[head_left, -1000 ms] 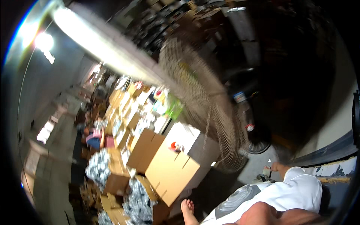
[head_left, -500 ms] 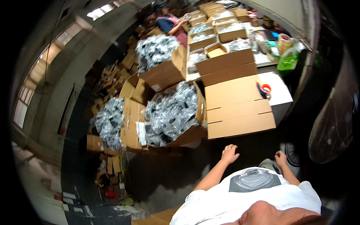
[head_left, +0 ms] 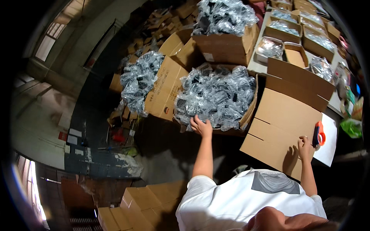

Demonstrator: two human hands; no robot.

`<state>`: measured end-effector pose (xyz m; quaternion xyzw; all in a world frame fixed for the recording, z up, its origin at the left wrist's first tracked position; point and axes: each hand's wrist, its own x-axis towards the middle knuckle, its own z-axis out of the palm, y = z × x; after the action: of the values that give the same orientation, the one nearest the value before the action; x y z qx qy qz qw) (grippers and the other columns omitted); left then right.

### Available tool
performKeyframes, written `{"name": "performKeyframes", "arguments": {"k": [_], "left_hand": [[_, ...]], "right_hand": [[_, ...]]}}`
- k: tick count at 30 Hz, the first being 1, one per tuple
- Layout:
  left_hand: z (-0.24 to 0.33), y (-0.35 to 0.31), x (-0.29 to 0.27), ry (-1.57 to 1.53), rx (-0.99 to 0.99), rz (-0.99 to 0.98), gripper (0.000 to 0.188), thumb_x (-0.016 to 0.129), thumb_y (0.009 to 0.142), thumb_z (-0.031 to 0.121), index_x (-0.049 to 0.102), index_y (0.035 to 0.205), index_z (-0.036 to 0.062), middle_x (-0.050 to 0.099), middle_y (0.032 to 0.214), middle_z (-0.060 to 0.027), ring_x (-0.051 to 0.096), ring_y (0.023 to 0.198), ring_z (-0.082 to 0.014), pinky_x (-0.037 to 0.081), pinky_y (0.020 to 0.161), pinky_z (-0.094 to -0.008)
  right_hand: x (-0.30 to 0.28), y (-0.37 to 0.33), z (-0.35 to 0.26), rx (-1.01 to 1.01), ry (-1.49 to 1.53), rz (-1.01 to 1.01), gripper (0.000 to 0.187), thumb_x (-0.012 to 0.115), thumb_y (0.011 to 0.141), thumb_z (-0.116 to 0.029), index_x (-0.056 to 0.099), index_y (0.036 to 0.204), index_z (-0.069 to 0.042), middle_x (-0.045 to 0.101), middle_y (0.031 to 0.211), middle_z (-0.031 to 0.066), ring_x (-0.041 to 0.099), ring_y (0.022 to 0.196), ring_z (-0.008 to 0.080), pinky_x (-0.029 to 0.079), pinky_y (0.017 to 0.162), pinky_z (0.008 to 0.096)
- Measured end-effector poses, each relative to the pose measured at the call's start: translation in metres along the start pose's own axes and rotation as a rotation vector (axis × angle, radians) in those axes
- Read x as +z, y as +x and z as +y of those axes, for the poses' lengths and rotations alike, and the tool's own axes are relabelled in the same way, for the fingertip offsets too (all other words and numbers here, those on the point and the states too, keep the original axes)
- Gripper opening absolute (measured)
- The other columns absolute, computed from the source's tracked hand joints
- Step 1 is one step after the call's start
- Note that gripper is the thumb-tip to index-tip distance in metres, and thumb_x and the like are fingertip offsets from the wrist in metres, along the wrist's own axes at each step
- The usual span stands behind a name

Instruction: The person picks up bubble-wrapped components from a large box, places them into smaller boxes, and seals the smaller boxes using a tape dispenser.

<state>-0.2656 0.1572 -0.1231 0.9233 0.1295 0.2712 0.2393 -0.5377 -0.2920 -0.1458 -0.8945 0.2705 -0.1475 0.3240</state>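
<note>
My left hand (head_left: 201, 126) reaches over the near edge of a carton filled with bubble-wrapped dark items (head_left: 216, 96). Its fingers are spread at the wrap by the front left corner, with nothing gripped; whether they touch it I cannot tell. My right hand (head_left: 304, 148) is above a flattened cardboard carton (head_left: 285, 115) on the table, fingers loosely bent and seemingly holding nothing. Close beside that hand lies a tape dispenser (head_left: 318, 134), orange and dark blue, at the cardboard's right edge, partly over a white surface (head_left: 327, 144).
More bubble-wrapped items fill a carton (head_left: 225, 44) behind and another (head_left: 165, 88) to the left. Open boxes of wrapped parts (head_left: 285, 32) line the table at the far right. A green plastic bag (head_left: 350, 128) hangs there. Closed cartons (head_left: 142, 204) stand behind my left side.
My view has swung left and nearer to the cartons. My left hand has moved forward to the bubble-wrapped items, and my right hand has risen over the flattened carton near the tape dispenser.
</note>
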Motion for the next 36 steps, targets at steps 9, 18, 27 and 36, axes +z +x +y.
{"name": "performKeyframes", "arguments": {"k": [9, 18, 27, 36], "left_hand": [[0.045, 0.097, 0.035, 0.596, 0.738, -0.696, 0.027, 0.061, 0.08, 0.018, 0.063, 0.107, 0.0139, 0.061, 0.115, -0.0104, 0.051, 0.115, -0.0238, 0.016, 0.106, -0.0581], [0.036, 0.176, 0.031, -0.29, 0.226, -0.554, 0.026, 0.072, 0.075, 0.027, 0.066, 0.084, 0.003, 0.067, 0.076, -0.0104, 0.064, 0.073, -0.0218, 0.039, 0.09, -0.0413], [0.027, 0.154, 0.007, -0.199, 0.495, -1.172, 0.035, 0.063, 0.069, 0.016, 0.064, 0.102, 0.0027, 0.054, 0.116, -0.0177, 0.052, 0.105, -0.0297, 0.045, 0.087, -0.0398], [0.086, 0.149, 0.104, 0.653, 0.724, -1.498, 0.059, 0.069, 0.065, 0.025, 0.058, 0.119, 0.003, 0.018, 0.149, -0.0195, 0.018, 0.138, -0.0344, 0.019, 0.099, -0.0704]], "right_hand": [[0.096, 0.053, -0.14, -0.242, 0.099, -0.357, 0.023, 0.063, 0.072, 0.0, 0.056, 0.094, -0.004, 0.051, 0.096, 0.0164, 0.051, 0.093, 0.0366, 0.044, 0.081, 0.0406], [0.241, 0.096, -0.272, -0.452, -0.2, -0.617, 0.046, 0.068, 0.071, -0.021, 0.053, 0.112, -0.004, 0.058, 0.105, 0.0186, 0.056, 0.1, 0.0347, 0.047, 0.085, 0.0414], [0.242, 0.12, -0.274, -0.4, -0.283, -0.765, 0.047, 0.072, 0.066, -0.02, 0.053, 0.108, -0.007, 0.061, 0.099, 0.0157, 0.059, 0.097, 0.0333, 0.049, 0.081, 0.0425], [0.124, 0.152, -0.116, -0.033, -0.048, -0.074, 0.041, 0.053, 0.069, 0.009, 0.055, 0.108, -0.002, 0.056, 0.102, 0.0207, 0.052, 0.101, 0.0379, 0.042, 0.091, 0.0403]]}}
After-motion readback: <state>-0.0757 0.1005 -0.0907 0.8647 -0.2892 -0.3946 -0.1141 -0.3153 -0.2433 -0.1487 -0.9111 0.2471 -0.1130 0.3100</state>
